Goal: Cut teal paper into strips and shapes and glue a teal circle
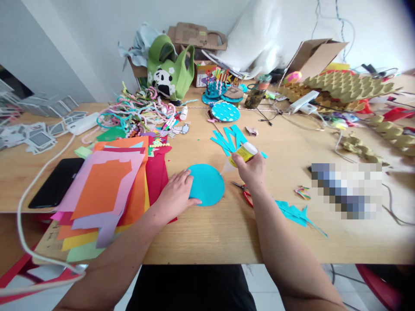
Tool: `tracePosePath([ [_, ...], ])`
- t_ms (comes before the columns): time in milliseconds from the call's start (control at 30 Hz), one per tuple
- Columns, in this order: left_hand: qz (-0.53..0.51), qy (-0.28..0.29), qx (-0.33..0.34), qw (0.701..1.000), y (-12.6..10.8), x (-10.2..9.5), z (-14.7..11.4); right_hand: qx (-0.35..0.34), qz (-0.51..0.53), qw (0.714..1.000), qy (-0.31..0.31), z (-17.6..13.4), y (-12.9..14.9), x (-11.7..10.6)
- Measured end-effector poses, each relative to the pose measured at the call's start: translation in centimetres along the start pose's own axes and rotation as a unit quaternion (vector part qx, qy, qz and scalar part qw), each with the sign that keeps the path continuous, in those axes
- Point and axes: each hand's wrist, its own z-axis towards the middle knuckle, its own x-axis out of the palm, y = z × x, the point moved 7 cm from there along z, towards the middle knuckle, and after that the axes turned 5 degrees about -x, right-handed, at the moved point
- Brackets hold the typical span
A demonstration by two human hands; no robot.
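Observation:
A blue paper circle point(209, 185) lies flat on the wooden table in front of me. My left hand point(177, 190) rests on its left edge, fingers stretched out and thumb apart. In my right hand point(253, 168) is a glue bottle point(244, 154) with a yellow label, tilted so that its clear nozzle meets the circle's right edge. Whether glue is coming out is too small to tell. Red-handled scissors point(247, 196) lie partly hidden under my right forearm. Just behind the bottle are several blue paper strips point(227, 139).
Stacked coloured paper point(103, 185) and a black phone point(56, 181) lie at the left. Behind them is a heap of pipe cleaners point(136, 110) beside a green panda bag point(168, 73). A dotted blue disc point(226, 111) lies farther back. Blue scraps point(293, 212) sit right of my forearm.

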Motion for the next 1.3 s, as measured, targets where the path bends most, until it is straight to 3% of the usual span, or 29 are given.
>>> tracePosePath([
  [233, -0.006, -0.005, 0.004, 1.000, 0.2, 0.1, -0.1, -0.026, -0.040, 0.999, -0.025, -0.3, 1.1, -0.4],
  [1300, 0.011, -0.002, 0.000, 1.000, 0.0, 0.0, 0.0, -0.049, -0.059, 0.997, 0.007, -0.5, 2.2, 0.0],
])
